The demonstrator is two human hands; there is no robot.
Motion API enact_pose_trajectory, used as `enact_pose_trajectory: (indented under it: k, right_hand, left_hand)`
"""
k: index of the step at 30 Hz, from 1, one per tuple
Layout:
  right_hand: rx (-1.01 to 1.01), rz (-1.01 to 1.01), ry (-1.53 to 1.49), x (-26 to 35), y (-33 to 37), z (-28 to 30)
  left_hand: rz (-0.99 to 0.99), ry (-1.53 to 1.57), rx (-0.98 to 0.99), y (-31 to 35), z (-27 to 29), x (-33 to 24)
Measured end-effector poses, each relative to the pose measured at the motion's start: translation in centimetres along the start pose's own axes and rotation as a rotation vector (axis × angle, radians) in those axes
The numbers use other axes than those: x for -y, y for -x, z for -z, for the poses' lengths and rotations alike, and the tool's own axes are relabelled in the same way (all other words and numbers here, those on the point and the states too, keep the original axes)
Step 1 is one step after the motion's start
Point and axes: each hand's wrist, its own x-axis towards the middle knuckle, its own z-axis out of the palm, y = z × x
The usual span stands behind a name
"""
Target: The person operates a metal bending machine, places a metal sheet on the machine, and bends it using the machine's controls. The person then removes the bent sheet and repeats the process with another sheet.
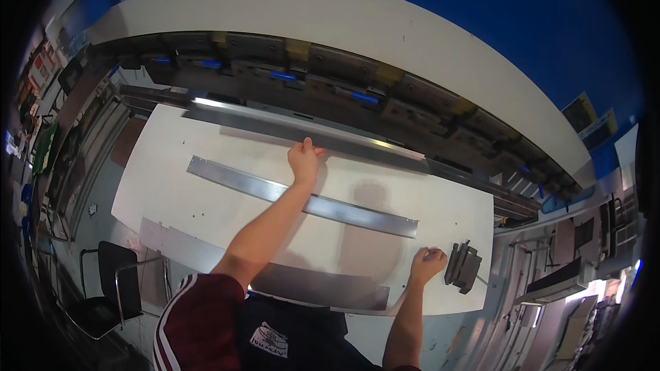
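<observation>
My left hand (303, 162) reaches far forward, with its fingers closed at the near edge of a long metal strip (254, 122). This strip lies along the lower jaw of a bending press, with a bright, raised far edge. Below my left forearm, a second flat metal strip (357, 214) lies on the white table (161, 165). My right hand (429, 263) is at the table's right side, fingers curled inward; whatever they hold, if anything, is too small to make out. Just right of it stands a cluster of dark metal blocks (464, 266).
Wider grey metal sheets (323, 286) lie along the table's near edge, close to my body. Above the strip hang the press's upper tools (337, 69) with blue handles. A black chair (113, 282) stands at the left, and racks (543, 288) stand at the right.
</observation>
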Motion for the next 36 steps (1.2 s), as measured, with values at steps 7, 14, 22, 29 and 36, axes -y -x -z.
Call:
enact_pose_trajectory:
  k: [7,14,22,29,36]
  right_hand:
    - [0.004,0.027,-0.016,-0.5,0.0,0.1]
    - [-0.018,0.017,-0.013,0.0,0.0,0.0]
    - [-0.005,0.004,-0.017,0.0,-0.1,0.0]
    - [-0.011,-0.005,-0.049,-0.1,-0.1,0.0]
    - [-0.001,-0.012,0.013,0.2,-0.3,-0.1]
  left_hand:
    - [-0.666,0.317,-0.087,4.8,-0.5,-19.2]
    - [-1.098,-0.377,0.336,5.0,-2.4,-25.8]
    - [-0.759,-1.224,0.912,0.5,-6.9,-4.3]
    - [-0.808,-1.342,0.932,-7.3,-8.5,4.4]
    - [-1.135,-1.092,0.527,-4.0,-5.7,5.0]
